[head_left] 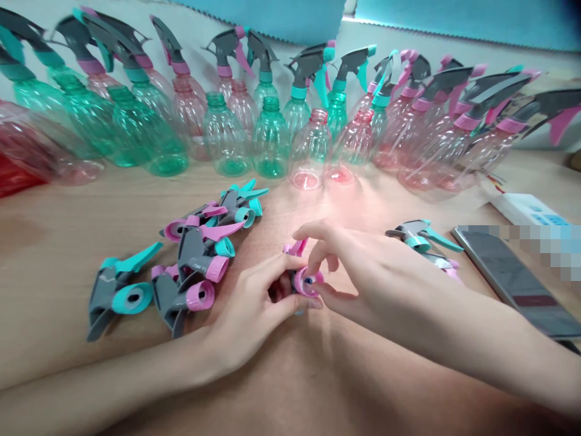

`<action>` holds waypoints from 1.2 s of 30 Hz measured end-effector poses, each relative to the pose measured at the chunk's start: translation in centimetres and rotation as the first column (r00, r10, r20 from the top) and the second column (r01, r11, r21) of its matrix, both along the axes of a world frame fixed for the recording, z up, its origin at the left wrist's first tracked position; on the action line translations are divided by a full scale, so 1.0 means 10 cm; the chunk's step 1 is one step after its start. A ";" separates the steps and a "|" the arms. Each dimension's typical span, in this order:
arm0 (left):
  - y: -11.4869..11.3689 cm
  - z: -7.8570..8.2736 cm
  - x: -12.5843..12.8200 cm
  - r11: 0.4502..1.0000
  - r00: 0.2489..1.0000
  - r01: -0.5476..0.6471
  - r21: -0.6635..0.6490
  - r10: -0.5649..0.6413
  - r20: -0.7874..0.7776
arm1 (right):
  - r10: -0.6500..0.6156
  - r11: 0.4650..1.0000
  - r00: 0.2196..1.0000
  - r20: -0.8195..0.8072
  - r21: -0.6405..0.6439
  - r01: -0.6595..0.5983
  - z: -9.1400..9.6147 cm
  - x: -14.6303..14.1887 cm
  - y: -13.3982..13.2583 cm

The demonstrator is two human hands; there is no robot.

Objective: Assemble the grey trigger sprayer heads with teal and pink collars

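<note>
Low in the middle of the head view, my left hand (254,300) is closed around a trigger spray head with a pink collar (302,284). The collar's mouth faces my right hand, and a small dark blue spot shows inside it. Curled over that opening is my right hand (354,266), its thumb and a fingertip pinched close together at the mouth. Whatever they hold, if anything, is too small to make out. Most of the spray head's grey body is hidden by my left fingers. To the left lies a pile of grey spray heads (190,251) with pink and teal collars.
Behind stand rows of clear green bottles (227,142) and pink bottles (311,148), some topped with spray heads. At right lie a few more spray heads (415,233), a phone (512,272) and a white box (535,206). A red item (18,172) sits at far left.
</note>
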State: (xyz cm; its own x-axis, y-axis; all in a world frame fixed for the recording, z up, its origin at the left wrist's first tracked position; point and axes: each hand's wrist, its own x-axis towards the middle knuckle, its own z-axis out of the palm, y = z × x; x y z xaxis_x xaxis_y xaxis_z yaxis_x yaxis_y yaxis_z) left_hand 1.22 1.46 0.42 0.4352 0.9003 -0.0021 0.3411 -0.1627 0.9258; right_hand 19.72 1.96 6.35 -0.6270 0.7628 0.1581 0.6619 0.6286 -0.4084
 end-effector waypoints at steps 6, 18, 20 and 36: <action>0.00 0.00 0.00 1.000 1.000 -0.008 0.017 0.007 0.018 | 0.049 0.998 0.999 -0.019 0.046 -0.048 -0.06 -0.04 -0.01; 0.00 0.03 0.02 0.997 0.999 -0.052 0.055 0.052 0.002 | -0.031 0.999 0.998 0.055 0.018 0.030 0.03 -0.01 -0.10; 0.00 0.02 0.01 0.996 0.998 -0.064 0.062 0.064 -0.003 | -0.034 0.999 0.998 0.045 0.029 0.033 0.01 -0.04 -0.11; -0.05 0.05 0.06 0.999 0.999 -0.053 -0.007 0.053 -0.011 | -0.075 0.994 0.995 -0.067 -0.085 0.069 0.08 0.06 0.04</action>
State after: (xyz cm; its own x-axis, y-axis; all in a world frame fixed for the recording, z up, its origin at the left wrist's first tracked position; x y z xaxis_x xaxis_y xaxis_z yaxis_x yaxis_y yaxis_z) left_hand 1.84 1.00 0.97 0.3870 0.9220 -0.0134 0.3589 -0.1372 0.9233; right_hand 20.32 2.38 7.12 -0.5596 0.8178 0.1346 0.6721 0.5428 -0.5037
